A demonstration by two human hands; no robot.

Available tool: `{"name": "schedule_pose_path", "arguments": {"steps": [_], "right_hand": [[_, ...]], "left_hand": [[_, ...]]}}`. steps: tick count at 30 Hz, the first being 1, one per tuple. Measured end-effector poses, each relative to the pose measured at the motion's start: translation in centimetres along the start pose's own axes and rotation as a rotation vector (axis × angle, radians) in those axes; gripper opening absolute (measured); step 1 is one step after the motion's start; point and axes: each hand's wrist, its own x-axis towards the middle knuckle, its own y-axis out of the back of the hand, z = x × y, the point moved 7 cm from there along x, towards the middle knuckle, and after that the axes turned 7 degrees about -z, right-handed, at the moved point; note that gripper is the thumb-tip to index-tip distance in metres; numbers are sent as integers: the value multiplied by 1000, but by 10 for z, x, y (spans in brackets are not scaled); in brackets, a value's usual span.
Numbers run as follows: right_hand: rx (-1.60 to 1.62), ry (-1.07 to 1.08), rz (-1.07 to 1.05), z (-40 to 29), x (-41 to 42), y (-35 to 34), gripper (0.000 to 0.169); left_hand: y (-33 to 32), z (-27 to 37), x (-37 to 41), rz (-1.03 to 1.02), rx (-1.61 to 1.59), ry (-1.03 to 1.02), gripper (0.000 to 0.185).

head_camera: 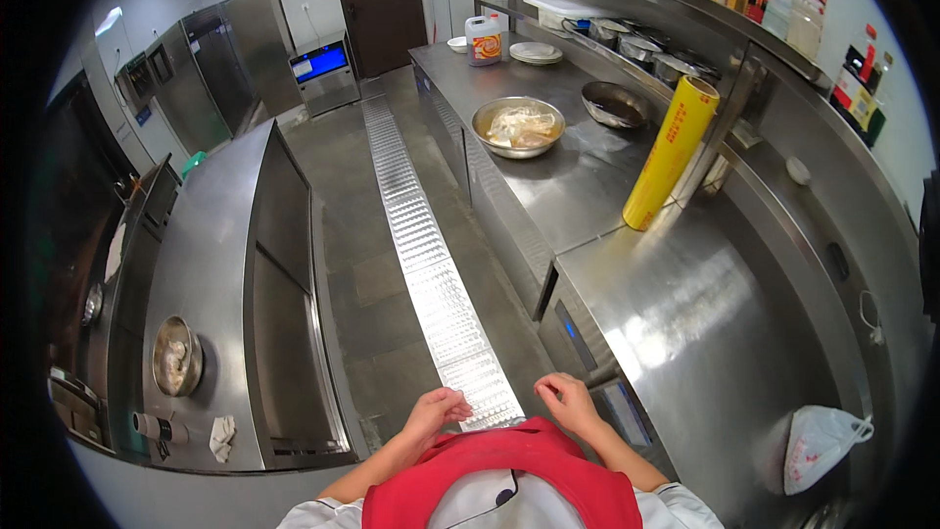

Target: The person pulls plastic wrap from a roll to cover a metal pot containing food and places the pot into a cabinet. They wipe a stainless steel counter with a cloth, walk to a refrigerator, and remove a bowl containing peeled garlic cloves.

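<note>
My left hand (439,411) is held in front of the red apron (499,448), loosely bent and with nothing in it. Level with it, my right hand (565,397) hangs with half-curled fingers, also without an object. Both are over the floor, above a perforated metal drain cover (459,319). The steel counter (683,338) on the right is the nearest surface to my right hand. On that counter stands a yellow cling film roll (670,154), upright and slightly leaning in view. Farther along, a steel bowl (518,128) holds pale food in liquid.
A darker metal bowl (615,104), stacked white plates (536,53) and a plastic jug (484,40) stand farther back. A tied white plastic bag (822,448) lies at lower right. The left counter (209,235) carries a bowl (177,357), a cup (160,427) and a crumpled cloth (222,438).
</note>
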Motion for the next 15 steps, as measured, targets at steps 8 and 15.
{"name": "schedule_pose_path", "arguments": {"steps": [8,15], "right_hand": [[-27,135,36,2,133,47,6],[-135,117,189,24,285,101,6]], "left_hand": [[22,72,102,91,4,-84,17],[27,141,250,-123,124,-79,20]]}}
